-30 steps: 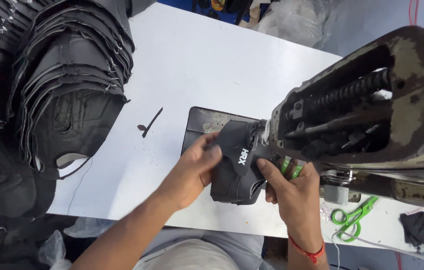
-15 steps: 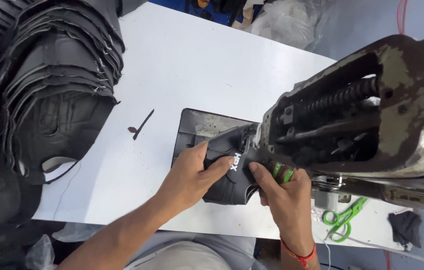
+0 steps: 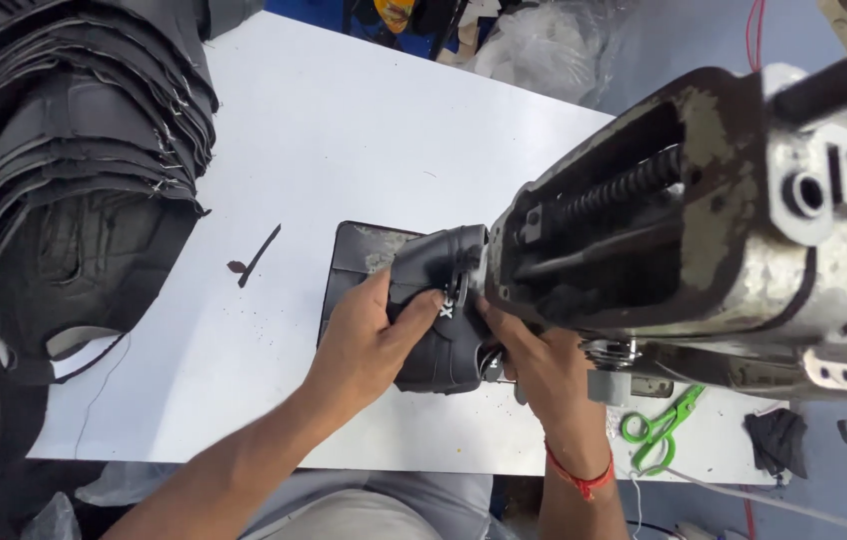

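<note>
A black shoe upper [image 3: 444, 270] with a small white mark lies over the dark metal base plate [image 3: 352, 250] of a worn grey sewing machine [image 3: 704, 220]. My left hand [image 3: 369, 335] grips the upper's left side, thumb pressed across its top. My right hand [image 3: 534, 360] holds its right side, fingers tucked under the machine head. The needle area is hidden by the machine's body.
A tall stack of black shoe uppers [image 3: 74, 170] fills the left of the white table [image 3: 364, 130]. A thin dark scrap [image 3: 256, 258] lies beside the plate. Green-handled snips [image 3: 659, 425] and a black scrap [image 3: 776, 440] lie at the right front edge.
Both hands have pushed the shoe upper further in under the machine head and turned it a little. The view has shifted closer.
</note>
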